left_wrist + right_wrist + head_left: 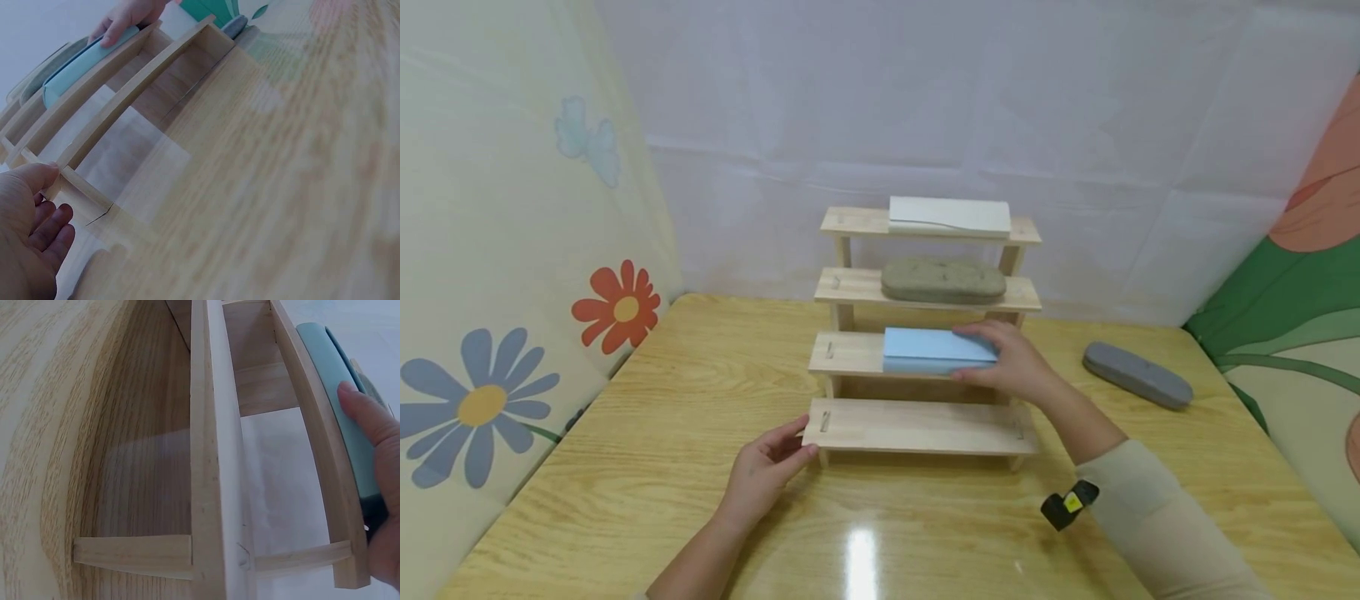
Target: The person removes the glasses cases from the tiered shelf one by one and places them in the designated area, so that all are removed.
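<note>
A four-step wooden display stand (917, 425) stands on the table. On its second step from the bottom lies a light blue glasses case (919, 352). My right hand (1013, 367) grips that case by its right end, thumb along the front and fingers over the back, as the right wrist view also shows with the thumb on the case's face (337, 425). At the left end of the bottom step my left hand (762, 477) pinches the board's edge; its thumb lies at the corner in the left wrist view, other fingers below.
A white glasses case (951, 217) lies on the top step and an olive-grey case (943, 281) on the step below it. To the right of the stand a dark grey case (1137, 374) rests on the wooden table (700, 400). White cloth hangs behind.
</note>
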Motion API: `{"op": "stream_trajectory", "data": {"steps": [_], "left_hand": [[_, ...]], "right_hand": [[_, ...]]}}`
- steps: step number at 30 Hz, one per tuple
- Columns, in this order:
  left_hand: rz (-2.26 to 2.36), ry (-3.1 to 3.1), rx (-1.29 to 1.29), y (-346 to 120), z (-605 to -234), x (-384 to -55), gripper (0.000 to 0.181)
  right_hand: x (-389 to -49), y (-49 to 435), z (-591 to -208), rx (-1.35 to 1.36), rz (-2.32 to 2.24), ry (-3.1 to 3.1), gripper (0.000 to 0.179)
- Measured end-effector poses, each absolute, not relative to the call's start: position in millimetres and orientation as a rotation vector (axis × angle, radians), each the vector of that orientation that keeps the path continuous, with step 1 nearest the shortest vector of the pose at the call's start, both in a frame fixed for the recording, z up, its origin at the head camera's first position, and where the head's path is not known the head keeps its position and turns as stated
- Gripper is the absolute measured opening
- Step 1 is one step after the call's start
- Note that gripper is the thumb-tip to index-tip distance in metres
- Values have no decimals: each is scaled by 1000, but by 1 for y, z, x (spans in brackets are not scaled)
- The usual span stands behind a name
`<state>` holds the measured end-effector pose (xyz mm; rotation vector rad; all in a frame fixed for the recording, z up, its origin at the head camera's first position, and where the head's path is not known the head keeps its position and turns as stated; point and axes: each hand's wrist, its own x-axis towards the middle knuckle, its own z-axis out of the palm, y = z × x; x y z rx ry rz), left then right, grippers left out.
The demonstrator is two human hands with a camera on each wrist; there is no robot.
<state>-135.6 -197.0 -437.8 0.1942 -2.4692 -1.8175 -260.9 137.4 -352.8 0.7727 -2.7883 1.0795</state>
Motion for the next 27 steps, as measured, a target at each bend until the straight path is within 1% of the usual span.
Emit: {"op": "stream_trajectory", "data": {"steps": [10, 27], "left_hand": [[-1814, -2472, 194, -197, -438, -135, 49], [-1828, -2457, 182, -197, -438, -136, 48]], "right_hand": [[-260, 137, -353, 758, 1079, -2795, 63], [-255, 150, -351, 635, 1087, -2825, 66]]}}
